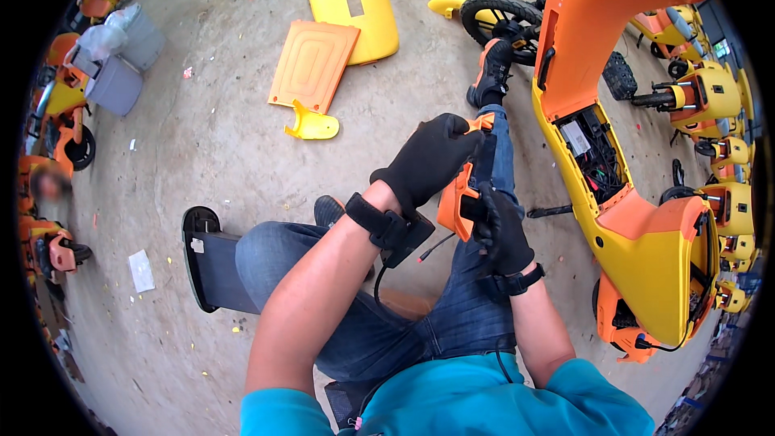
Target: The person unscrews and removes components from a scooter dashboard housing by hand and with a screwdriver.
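My left hand (432, 160), in a black glove, is closed at the top of an orange and black plastic part (454, 203) held over my right leg. A small orange end (482, 123) shows by its fingertips. Lower down, my right hand (504, 234), gloved too, wraps the part's black side. Whether the orange ends belong to one piece is hidden by my hands. A thin dark cable with a red-tipped connector (429, 252) hangs below the part.
On my right stands a yellow and orange scooter (581, 186) with its wiring compartment uncovered. A yellow cover (371, 20), an orange panel (313, 64) and a small yellow piece (311, 123) lie ahead on the concrete. Grey bins (117, 85) stand far left; more scooters line both sides.
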